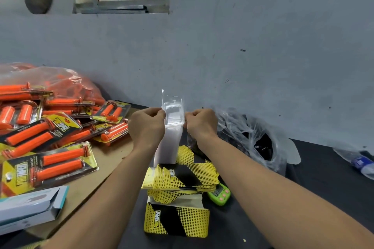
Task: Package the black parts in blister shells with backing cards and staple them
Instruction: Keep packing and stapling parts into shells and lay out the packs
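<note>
- Judging progress from the table (315, 180): no black part shows packed. The dark surface at near right is the only open room. The wall stands close behind the work.
- Pile of sealed orange packs (50, 127) crowds the left side up to the wall, so there is little room to move there.
- Bag of black parts (261, 143) sits far right, just beside the right forearm. The parts are still inside it.
- Backing cards (182, 176) lie in a loose heap on their open carton (176, 220) at near centre. None appears to be drawn.
- Stack of clear shells (170, 145) stands between the forearms, beyond the cards.
- Left hand (147, 125) and right hand (200, 123) are apart, each pinching one side edge of a single clear shell (173, 107). The shell is upright and empty, at the top of the stack.
- Green gadget (219, 194) lies against the right edge of the cards.
- Outstanding, in my judgement: loading a part, fitting the card and stapling. No stapler is seen.
</note>
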Demonstrator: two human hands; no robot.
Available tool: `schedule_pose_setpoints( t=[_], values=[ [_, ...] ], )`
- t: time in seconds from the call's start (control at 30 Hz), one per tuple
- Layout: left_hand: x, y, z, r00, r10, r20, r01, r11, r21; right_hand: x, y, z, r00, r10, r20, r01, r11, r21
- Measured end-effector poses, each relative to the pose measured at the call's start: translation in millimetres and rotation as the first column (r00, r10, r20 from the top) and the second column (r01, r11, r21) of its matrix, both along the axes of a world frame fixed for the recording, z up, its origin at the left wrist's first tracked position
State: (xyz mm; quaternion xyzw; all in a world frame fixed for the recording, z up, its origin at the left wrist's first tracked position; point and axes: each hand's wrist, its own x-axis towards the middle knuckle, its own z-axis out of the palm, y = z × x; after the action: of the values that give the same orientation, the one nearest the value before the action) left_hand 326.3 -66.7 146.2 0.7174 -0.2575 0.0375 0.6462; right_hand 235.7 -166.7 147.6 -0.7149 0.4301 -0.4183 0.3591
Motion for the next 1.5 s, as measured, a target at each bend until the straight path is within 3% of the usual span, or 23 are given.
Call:
schedule_pose_setpoints(
  t=[0.07, 0.17, 0.27, 0.4, 0.63, 0.8, 0.87, 0.97, 1.1, 1.23, 1.37, 1.5],
  values=[
    [-1, 0, 1, 0.986, -0.078, -0.151, 0.069, 0.996, -0.063, -3, 0, 1, 0.995, 0.011, 0.099, -0.03, 0.982, 0.188],
    [-1, 3, 5, 0.929, -0.201, -0.31, 0.169, 0.977, -0.127, -13, 4, 4, 0.976, 0.044, 0.211, -0.112, 0.941, 0.319],
    [-3, 7, 7, 0.957, -0.21, -0.201, 0.202, 0.977, -0.06, -27, 7, 4, 0.949, 0.102, 0.297, -0.215, 0.901, 0.376],
    [-12, 11, 8, 0.984, -0.177, 0.026, 0.173, 0.978, 0.113, -52, 14, -5, 0.934, 0.177, 0.31, -0.281, 0.9, 0.334],
    [-70, 12, -10, 0.953, -0.239, 0.187, 0.185, 0.946, 0.266, -120, 25, -28, 0.958, 0.15, 0.245, -0.207, 0.952, 0.225],
    [-129, 12, -56, 0.907, -0.421, 0.017, 0.394, 0.862, 0.32, -195, 36, -75, 0.985, 0.124, 0.117, -0.153, 0.946, 0.287],
    [-152, 8, -77, 0.865, -0.488, -0.117, 0.499, 0.809, 0.311, -224, 37, -91, 0.994, 0.092, 0.056, -0.105, 0.944, 0.311],
    [-182, 4, -109, 0.77, -0.551, -0.323, 0.629, 0.743, 0.231, -261, 41, -111, 0.996, 0.052, -0.078, -0.026, 0.955, 0.295],
    [-206, 3, -139, 0.608, -0.594, -0.526, 0.699, 0.715, 0.0, -287, 45, -127, 0.981, -0.02, -0.194, 0.067, 0.969, 0.238],
    [-215, 1, -162, 0.53, -0.597, -0.602, 0.673, 0.728, -0.131, -292, 44, -133, 0.97, -0.108, -0.219, 0.145, 0.977, 0.158],
    [-217, 3, -182, 0.543, -0.568, -0.619, 0.63, 0.763, -0.148, -289, 45, -153, 0.941, -0.148, -0.303, 0.183, 0.979, 0.09],
    [-204, -2, -186, 0.536, -0.593, -0.601, 0.664, 0.736, -0.133, -287, 41, -170, 0.961, -0.123, -0.25, 0.18, 0.958, 0.223]
  ],
)
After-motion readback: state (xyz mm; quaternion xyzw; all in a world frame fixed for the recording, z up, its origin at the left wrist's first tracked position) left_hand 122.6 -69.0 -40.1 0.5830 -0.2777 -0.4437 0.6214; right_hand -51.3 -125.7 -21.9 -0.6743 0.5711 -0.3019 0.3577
